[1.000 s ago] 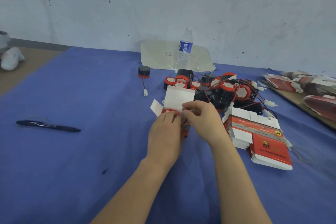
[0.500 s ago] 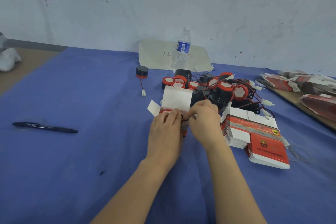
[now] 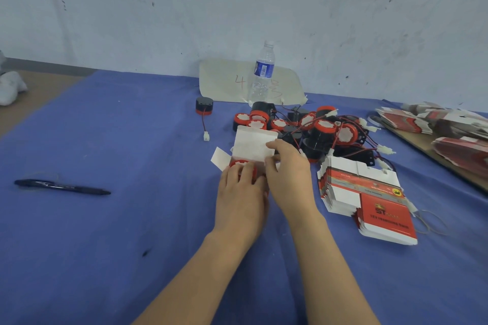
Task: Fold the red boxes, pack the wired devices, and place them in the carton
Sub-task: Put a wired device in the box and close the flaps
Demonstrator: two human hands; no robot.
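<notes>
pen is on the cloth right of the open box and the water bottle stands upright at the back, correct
No: the head view shows the pen on the blue cloth left of the open box. The water bottle does stand upright at the back.

A black pen point(image 3: 62, 187) lies well off to my left on the blue cloth point(image 3: 118, 126). Straight ahead a clear water bottle point(image 3: 261, 74) stands upright before a pale paper sheet point(image 3: 224, 82) marked with a red 4, leaning on the white wall point(image 3: 158, 8). A rubber band point(image 3: 433, 221) lies at my right.
</notes>
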